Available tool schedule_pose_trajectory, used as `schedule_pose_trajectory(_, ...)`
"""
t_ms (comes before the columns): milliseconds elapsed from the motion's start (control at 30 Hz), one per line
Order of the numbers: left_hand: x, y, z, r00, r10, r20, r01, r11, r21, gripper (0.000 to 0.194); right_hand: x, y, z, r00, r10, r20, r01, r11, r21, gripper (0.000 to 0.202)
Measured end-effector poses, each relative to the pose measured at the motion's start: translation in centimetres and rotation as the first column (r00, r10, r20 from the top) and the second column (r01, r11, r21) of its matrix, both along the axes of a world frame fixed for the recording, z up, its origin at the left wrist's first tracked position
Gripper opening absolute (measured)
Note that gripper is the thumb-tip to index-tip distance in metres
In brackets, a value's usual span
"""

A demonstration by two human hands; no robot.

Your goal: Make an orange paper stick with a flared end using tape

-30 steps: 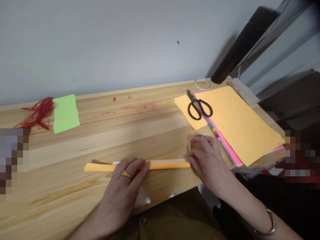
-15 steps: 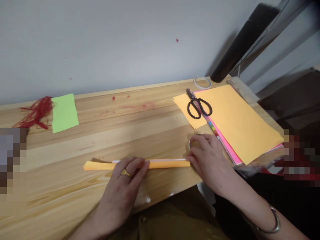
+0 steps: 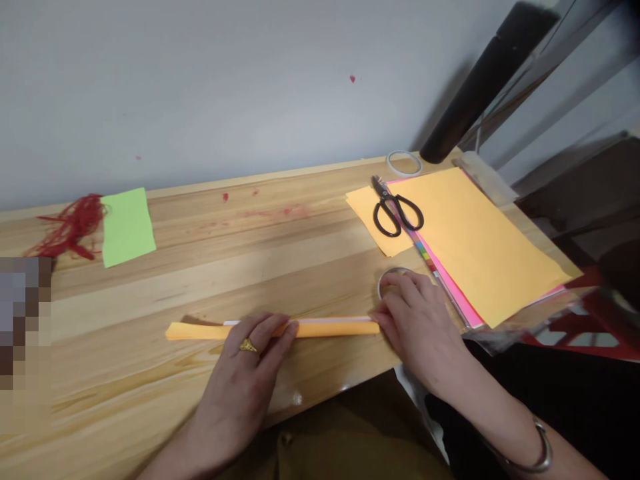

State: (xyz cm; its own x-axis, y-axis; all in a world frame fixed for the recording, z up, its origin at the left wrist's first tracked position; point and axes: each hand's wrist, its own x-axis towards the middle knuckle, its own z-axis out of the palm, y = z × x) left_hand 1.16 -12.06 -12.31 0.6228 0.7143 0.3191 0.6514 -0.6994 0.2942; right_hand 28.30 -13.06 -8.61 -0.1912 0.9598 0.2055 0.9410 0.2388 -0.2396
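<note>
A narrow folded strip of orange paper (image 3: pixel 335 329) lies across the wooden table, with a white tape strip (image 3: pixel 330 321) along its far edge. My left hand (image 3: pixel 255 373), a gold ring on one finger, is closed on the paper near its middle, thumb and fingers pressed against it. At the paper's right end, my right hand (image 3: pixel 425 327) pinches the end of the tape. A white tape roll (image 3: pixel 381 285) stands partly hidden behind those right fingers.
Black-handled scissors (image 3: pixel 387 217) lie on small orange paper pieces, beside a stack of orange sheets (image 3: pixel 485 240) over pink ones. Another tape ring (image 3: pixel 404 163) sits near the wall. Red shreds (image 3: pixel 75 227) and a green paper (image 3: pixel 129 227) lie at left. A black cylinder (image 3: pixel 480 93) leans at back right.
The view has shifted slightly. Both hands keep their places on the paper strip, and slightly more of the tape roll shows beside my right fingers.
</note>
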Motion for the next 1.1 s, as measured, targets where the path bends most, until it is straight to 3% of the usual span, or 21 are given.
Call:
schedule_pose_trajectory(67, 0.0, 0.0, 0.0, 1.000, 0.003, 0.007, -0.003, 1.000, -0.010, 0.046, 0.4, 0.0, 0.3, 0.999, 0.002, -0.039, -0.002, 1.000, -0.017, 0.003)
schedule_pose_trajectory(200, 0.2, -0.1, 0.3, 1.000, 0.005, 0.022, -0.005, 1.000, -0.011, 0.046, 0.4, -0.3, 0.9, 0.991, -0.008, -0.133, 0.014, 0.999, 0.044, 0.014)
schedule_pose_trajectory(300, 0.2, 0.0, 0.4, 1.000, 0.002, 0.023, -0.002, 1.000, 0.002, 0.044, -1.6, -0.8, 0.7, 0.980, 0.067, -0.186, -0.052, 0.995, 0.083, 0.018)
schedule_pose_trajectory(467, 0.1, 0.1, 0.1, 1.000, -0.008, 0.001, 0.008, 0.999, 0.034, 0.040, -5.6, -1.1, -0.5, 0.973, 0.177, -0.149, -0.174, 0.984, 0.032, 0.022)
schedule_pose_trajectory(567, 0.2, 0.1, -0.1, 1.000, -0.013, -0.004, 0.013, 0.999, 0.053, 0.037, -6.4, -0.6, -0.8, 0.972, 0.197, -0.126, -0.201, 0.979, -0.020, 0.024)
schedule_pose_trajectory(867, 0.4, 0.2, 0.4, 1.000, 0.002, -0.002, -0.002, 0.999, 0.037, 0.036, -2.3, -1.2, -0.2, 0.972, 0.168, -0.165, -0.169, 0.986, 0.009, 0.020)
schedule_pose_trajectory(1100, 0.2, 0.3, 0.0, 1.000, 0.017, 0.009, -0.018, 0.998, 0.060, 0.037, 1.5, -1.7, 0.6, 0.983, 0.151, -0.103, -0.150, 0.989, 0.020, 0.019)
